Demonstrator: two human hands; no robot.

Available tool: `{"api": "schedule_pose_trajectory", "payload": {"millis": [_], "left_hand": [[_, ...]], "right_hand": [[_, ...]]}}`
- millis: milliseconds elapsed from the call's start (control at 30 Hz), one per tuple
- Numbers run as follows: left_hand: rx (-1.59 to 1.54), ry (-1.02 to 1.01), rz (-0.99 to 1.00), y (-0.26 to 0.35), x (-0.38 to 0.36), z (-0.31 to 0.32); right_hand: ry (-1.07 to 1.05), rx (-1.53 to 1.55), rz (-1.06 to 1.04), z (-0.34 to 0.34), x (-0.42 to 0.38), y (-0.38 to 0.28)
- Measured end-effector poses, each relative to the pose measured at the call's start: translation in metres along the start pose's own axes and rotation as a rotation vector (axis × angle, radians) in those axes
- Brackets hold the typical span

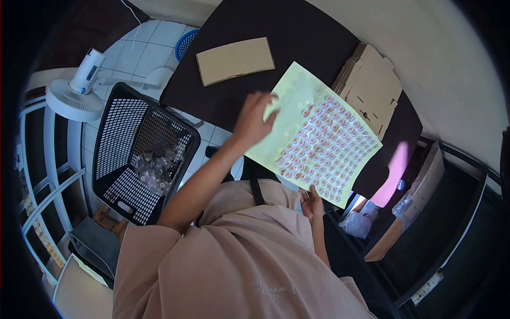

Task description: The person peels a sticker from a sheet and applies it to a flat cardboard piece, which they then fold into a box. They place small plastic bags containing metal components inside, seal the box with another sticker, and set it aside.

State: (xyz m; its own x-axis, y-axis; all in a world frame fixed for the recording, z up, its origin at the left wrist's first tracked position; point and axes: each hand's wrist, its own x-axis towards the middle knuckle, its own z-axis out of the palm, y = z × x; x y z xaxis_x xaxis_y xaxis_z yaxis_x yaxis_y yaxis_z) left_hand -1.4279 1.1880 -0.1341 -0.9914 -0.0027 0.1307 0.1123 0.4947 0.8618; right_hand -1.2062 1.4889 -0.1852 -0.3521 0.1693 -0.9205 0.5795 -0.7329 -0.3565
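A pale yellow-green sticker sheet (291, 87) is tilted in front of me, overlapping the dark table's near edge. Rows of small round stickers (332, 146) with orange-red centres cover its right part, while the left strip is bare backing. My right hand (312, 203) grips the sheet's lower edge, thumb on top and fingers underneath. Over the bare left part is my left hand (256, 118), its fingers bent and the thumb held apart from them, with pale sheet showing through the gap.
On the dark table (297, 26) lie a flat brown cardboard box (235, 61) and a stack of cardboard pieces (374, 87). At my left stands a black basket (119, 143) holding clear plastic pieces (156, 173), near a white fan (74, 98). A black-framed rack (462, 212) is at right.
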Motion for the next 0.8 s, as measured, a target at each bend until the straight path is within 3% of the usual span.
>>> {"api": "schedule_pose_trajectory", "payload": {"millis": [133, 233, 433, 500, 533, 600, 667, 733, 767, 800], "left_hand": [[-0.070, -0.329, -0.020, -0.003, -0.065, 0.014], [-0.028, -0.408, -0.023, -0.005, -0.090, 0.017], [0.073, -0.322, -0.003, -0.004, -0.101, 0.038], [0.119, -0.285, -0.011, -0.006, -0.102, 0.045], [0.125, -0.264, 0.011, -0.009, -0.102, 0.048], [0.134, -0.235, 0.030, -0.013, -0.102, 0.052], [0.159, -0.233, 0.039, -0.014, -0.103, 0.053], [0.142, -0.225, 0.035, -0.016, -0.103, 0.052], [0.121, -0.222, 0.032, -0.016, -0.105, 0.053], [0.125, -0.215, 0.030, -0.016, -0.105, 0.053]], "right_hand": [[-0.001, -0.192, 0.016, 0.021, -0.001, -0.014], [-0.042, -0.204, 0.012, 0.023, 0.003, -0.020], [-0.058, -0.424, 0.051, 0.040, 0.001, -0.027], [-0.065, -0.691, 0.197, 0.031, 0.002, -0.032], [-0.067, -0.692, 0.197, 0.032, -0.001, -0.034], [-0.022, -1.059, 0.188, 0.040, -0.016, -0.042], [0.004, -1.138, 0.139, 0.054, -0.023, -0.046], [-0.105, -1.404, -0.233, 0.063, -0.023, -0.050], [-0.089, -1.455, -0.506, 0.072, -0.019, -0.050], [-0.035, -1.530, -0.632, 0.099, -0.027, -0.056]]}}
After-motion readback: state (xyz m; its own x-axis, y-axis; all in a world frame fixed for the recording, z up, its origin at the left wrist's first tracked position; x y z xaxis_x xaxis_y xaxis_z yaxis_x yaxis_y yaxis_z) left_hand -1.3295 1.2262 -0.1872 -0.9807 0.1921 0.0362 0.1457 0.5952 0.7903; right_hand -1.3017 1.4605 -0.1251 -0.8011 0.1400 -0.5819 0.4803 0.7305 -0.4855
